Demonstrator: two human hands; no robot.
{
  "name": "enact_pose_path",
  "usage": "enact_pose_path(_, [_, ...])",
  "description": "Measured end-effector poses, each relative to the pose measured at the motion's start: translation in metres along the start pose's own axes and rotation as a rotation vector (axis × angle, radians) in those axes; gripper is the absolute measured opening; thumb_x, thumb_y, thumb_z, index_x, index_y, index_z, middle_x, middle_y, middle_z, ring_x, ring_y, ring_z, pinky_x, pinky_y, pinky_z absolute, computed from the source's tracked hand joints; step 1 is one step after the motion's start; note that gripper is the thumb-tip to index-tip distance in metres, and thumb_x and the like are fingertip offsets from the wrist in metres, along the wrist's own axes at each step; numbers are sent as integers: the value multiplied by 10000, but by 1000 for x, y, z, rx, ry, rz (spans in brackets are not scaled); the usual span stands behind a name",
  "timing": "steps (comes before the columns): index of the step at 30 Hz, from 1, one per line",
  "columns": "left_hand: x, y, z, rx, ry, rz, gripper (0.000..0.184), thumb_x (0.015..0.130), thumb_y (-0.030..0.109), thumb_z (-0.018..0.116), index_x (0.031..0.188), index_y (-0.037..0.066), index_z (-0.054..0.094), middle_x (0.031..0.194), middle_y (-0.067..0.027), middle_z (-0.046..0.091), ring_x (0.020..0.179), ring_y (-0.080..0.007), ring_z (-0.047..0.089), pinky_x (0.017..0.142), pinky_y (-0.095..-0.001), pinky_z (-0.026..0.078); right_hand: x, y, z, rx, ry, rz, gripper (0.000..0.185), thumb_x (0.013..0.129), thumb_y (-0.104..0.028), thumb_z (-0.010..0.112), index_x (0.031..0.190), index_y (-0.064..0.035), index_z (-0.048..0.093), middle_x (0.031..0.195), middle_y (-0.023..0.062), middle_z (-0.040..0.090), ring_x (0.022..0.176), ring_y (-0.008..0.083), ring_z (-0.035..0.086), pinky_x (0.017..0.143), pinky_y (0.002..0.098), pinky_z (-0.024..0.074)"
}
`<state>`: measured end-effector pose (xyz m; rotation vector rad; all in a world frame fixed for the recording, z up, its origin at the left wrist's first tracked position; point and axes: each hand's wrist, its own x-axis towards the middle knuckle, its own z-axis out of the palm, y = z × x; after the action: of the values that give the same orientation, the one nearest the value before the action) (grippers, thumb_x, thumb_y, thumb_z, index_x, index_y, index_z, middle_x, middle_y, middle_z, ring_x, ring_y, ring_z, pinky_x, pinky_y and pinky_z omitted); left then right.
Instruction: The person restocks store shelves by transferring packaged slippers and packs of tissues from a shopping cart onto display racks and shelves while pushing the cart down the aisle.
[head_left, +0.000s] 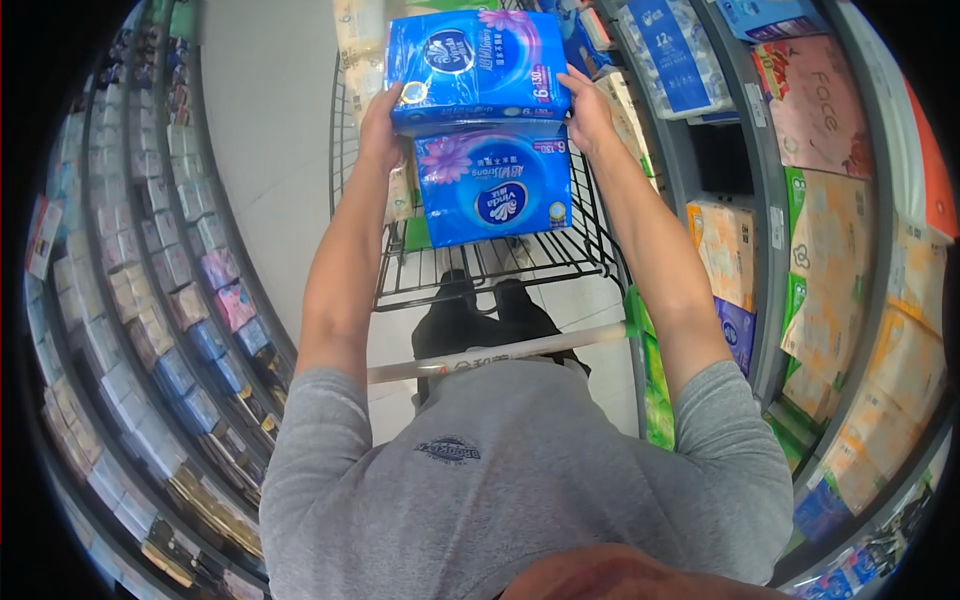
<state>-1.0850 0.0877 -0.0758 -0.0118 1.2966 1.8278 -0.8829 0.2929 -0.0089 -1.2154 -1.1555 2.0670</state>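
Note:
A blue Vinda tissue pack (478, 65) with a pink flower print is held between my two hands over a wire shopping cart (480, 268). My left hand (381, 122) presses on its left side, and my right hand (588, 108) grips its right side with the fingertips at the edge. Just below it lies a second blue Vinda pack (497, 188), in the near part of the cart. Whether the two packs touch is hard to tell. The cart's handle (500, 353) crosses in front of my waist.
Shelves of small packets (150, 240) curve along the left. On the right, shelves hold a white and blue pack (672, 55), a pink box (818, 105) and orange-patterned packs (722, 250). Pale floor tiles (255, 110) show left of the cart.

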Motion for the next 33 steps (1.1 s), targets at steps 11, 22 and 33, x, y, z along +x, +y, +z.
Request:
enact_pose_path(11, [-75,20,55,-390,-345,-20,395,830,127,597,1203,40,501,1145,-107,579,1104,-286,534,964,-457,415,-131,-86,-31,-19,17,-387,390,863,-168,603,1238,-61,583,1196,29,595,1114,129,506,955,288,347])
enact_pose_path(22, [-207,-27,227,-202,-975,-231,394,743,190,599,1080,-13,584,1020,-151,645,946,-263,626,857,-395,500,-393,-155,-249,304,209,-529,597,893,-542,517,1192,-25,542,1097,96,617,1039,197,565,881,354,446])
enact_pose_path(33, [-500,-243,380,575,-1304,-640,416,891,342,561,1131,5,597,1041,-134,670,907,-224,655,829,-340,526,-752,86,-434,393,95,-348,667,941,-324,511,1447,5,225,1478,122,315,1353,235,314,1118,404,261])
